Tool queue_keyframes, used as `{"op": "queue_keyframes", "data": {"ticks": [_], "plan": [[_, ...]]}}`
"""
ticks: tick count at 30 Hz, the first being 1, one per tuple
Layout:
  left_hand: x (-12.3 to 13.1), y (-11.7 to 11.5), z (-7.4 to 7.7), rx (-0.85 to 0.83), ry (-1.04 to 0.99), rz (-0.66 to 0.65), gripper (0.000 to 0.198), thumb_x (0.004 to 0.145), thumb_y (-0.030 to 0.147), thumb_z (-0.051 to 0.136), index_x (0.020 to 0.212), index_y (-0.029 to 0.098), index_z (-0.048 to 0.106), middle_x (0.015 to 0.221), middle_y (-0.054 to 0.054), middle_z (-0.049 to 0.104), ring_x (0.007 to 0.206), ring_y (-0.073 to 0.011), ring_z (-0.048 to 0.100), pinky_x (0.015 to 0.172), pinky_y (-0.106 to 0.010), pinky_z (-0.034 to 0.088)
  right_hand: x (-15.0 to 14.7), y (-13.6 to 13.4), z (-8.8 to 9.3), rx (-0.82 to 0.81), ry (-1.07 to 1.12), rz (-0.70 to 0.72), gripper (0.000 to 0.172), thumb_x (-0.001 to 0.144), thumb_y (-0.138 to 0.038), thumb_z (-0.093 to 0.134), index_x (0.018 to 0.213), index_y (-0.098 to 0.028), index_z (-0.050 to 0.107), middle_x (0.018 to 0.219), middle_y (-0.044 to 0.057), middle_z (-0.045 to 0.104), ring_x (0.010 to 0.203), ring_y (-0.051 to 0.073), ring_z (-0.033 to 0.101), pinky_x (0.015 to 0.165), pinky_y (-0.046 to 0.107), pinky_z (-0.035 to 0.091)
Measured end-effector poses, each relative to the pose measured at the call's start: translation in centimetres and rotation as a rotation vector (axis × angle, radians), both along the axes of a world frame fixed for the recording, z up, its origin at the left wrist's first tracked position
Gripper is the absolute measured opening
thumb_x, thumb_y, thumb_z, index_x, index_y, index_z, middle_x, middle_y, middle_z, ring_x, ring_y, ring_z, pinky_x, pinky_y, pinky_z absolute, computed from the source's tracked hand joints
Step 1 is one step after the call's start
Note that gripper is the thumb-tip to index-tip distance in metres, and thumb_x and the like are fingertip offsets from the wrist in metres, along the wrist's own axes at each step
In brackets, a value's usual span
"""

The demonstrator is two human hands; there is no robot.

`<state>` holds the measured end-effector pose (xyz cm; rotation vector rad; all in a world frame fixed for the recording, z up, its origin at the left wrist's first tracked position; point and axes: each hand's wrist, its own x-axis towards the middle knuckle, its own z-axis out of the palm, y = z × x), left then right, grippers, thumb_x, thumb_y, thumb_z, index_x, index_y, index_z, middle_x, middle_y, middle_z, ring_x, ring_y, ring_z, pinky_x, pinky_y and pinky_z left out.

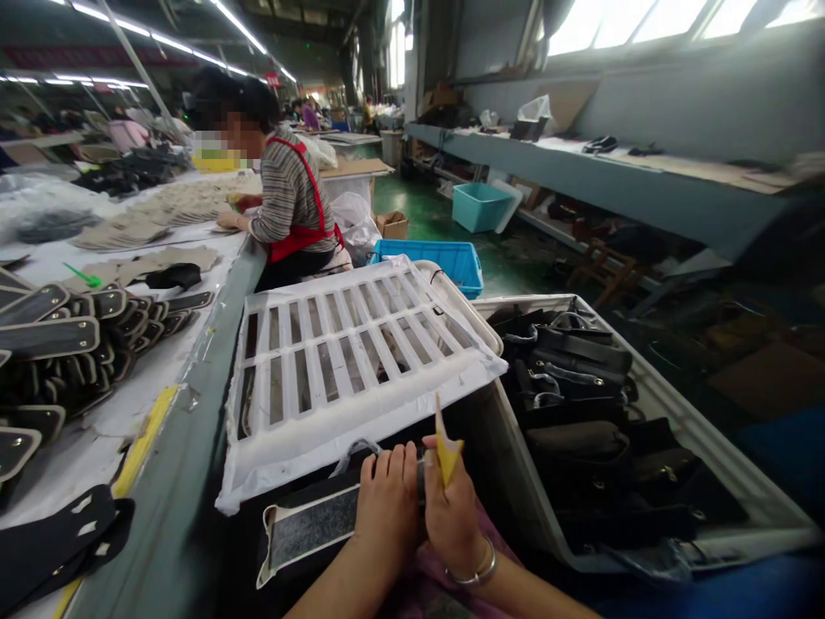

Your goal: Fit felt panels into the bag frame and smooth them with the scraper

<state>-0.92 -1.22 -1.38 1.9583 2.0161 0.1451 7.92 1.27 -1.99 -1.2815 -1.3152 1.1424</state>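
On my lap lies a black bag (302, 563) with a grey, pale-edged panel (315, 526) along it. Part of a plastic-wrapped handle (357, 449) shows at its far edge. My left hand (390, 503) presses down on the bag, fingers together and curled over it. Close beside it, my right hand (455, 520), with a bracelet at the wrist, is closed around a yellow pointed piece (448, 456), its pale tip upward. I cannot make out what kind of thing this is. The right hand's lower fingers are partly hidden.
A white slatted rack (335, 400) stands just ahead. At right, a white bin (534, 490) holds several black bags (580, 438). The left table (212, 378) carries stacked black pieces (58, 335). Beyond are a co-worker (290, 189), a blue crate (467, 266) and a teal tub (480, 206).
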Motion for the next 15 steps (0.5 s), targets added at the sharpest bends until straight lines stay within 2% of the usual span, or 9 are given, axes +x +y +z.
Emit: {"op": "queue_keyframes", "data": {"ticks": [1, 2, 4, 6, 7, 9, 11, 15], "plan": [[0.1, -0.1, 0.1, 0.012, 0.010, 0.003, 0.052, 0.085, 0.023, 0.034, 0.135, 0.012, 0.039, 0.133, -0.012, 0.049, 0.118, -0.0285, 0.043, 0.104, -0.051, 0.026, -0.2, 0.3, 0.2, -0.004, -0.025, 0.031, 0.032, 0.083, -0.043, 0.051, 0.101, -0.017, 0.054, 0.090, 0.005, 0.059, 0.083, 0.014, 0.055, 0.078, 0.029, 0.043], [0.2, -0.2, 0.1, 0.016, 0.013, 0.005, 0.051, 0.086, 0.024, 0.034, 0.135, 0.013, 0.039, 0.132, -0.012, 0.050, 0.118, -0.0285, 0.043, 0.104, -0.051, 0.026, -0.2, 0.7, 0.5, -0.055, 0.007, 0.054, 0.031, 0.080, -0.043, 0.055, 0.095, -0.016, 0.055, 0.088, 0.005, 0.059, 0.082, 0.014, 0.055, 0.078, 0.029, 0.043], [0.1, -0.4, 0.3, -0.006, -0.006, -0.003, 0.063, 0.079, 0.036, 0.050, 0.136, 0.013, 0.037, 0.132, -0.012, 0.049, 0.118, -0.0299, 0.043, 0.105, -0.051, 0.026, 0.3, 1.7, 1.1, -0.225, 0.163, 0.064, 0.036, 0.075, -0.049, 0.058, 0.085, -0.015, 0.053, 0.067, 0.000, 0.052, 0.061, 0.011, 0.049, 0.061, 0.027, 0.042], [-0.2, -0.5, 0.7, -0.050, -0.058, -0.018, 0.087, 0.064, 0.046, 0.064, 0.138, 0.012, 0.034, 0.136, -0.012, 0.046, 0.121, -0.0308, 0.040, 0.107, -0.051, 0.025, 1.2, 2.7, 1.7, -0.343, 0.363, 0.039, 0.042, 0.072, -0.055, 0.057, 0.085, -0.015, 0.049, 0.053, -0.008, 0.034, 0.043, 0.006, 0.031, 0.042, 0.023, 0.031], [-0.4, -0.6, 0.9, -0.077, -0.091, -0.030, 0.092, 0.061, 0.050, 0.065, 0.138, 0.013, 0.033, 0.138, -0.011, 0.044, 0.124, -0.0303, 0.038, 0.108, -0.050, 0.024, 1.8, 3.1, 2.0, -0.352, 0.463, 0.011, 0.043, 0.071, -0.055, 0.058, 0.088, -0.016, 0.048, 0.052, -0.010, 0.029, 0.040, 0.004, 0.023, 0.038, 0.020, 0.025], [-0.7, -0.7, 1.6, -0.111, -0.149, -0.044, 0.085, 0.067, 0.055, 0.058, 0.138, 0.014, 0.034, 0.140, -0.009, 0.041, 0.128, -0.0277, 0.035, 0.110, -0.049, 0.021, 2.9, 3.6, 2.1, -0.330, 0.639, -0.062, 0.042, 0.069, -0.048, 0.063, 0.092, -0.017, 0.046, 0.051, -0.011, 0.026, 0.038, 0.003, 0.018, 0.036, 0.017, 0.018], [-0.8, -0.8, 2.3, -0.130, -0.173, -0.045, 0.076, 0.073, 0.055, 0.049, 0.137, 0.014, 0.036, 0.140, -0.008, 0.041, 0.129, -0.0265, 0.034, 0.111, -0.049, 0.018, 3.4, 3.7, 1.8, -0.314, 0.743, -0.113, 0.041, 0.064, -0.042, 0.068, 0.089, -0.018, 0.046, 0.050, -0.011, 0.028, 0.038, 0.002, 0.019, 0.035, 0.016, 0.016], [-0.3, -0.7, 3.0, -0.131, -0.191, 0.002, 0.070, 0.074, 0.049, 0.046, 0.135, 0.014, 0.040, 0.139, -0.008, 0.043, 0.128, -0.0277, 0.034, 0.111, -0.052, 0.015, 2.9, 3.3, 0.6, -0.325, 0.736, -0.110, 0.042, 0.064, -0.044, 0.069, 0.088, -0.018, 0.046, 0.050, -0.011, 0.029, 0.038, 0.002, 0.020, 0.035, 0.016, 0.018]]}}
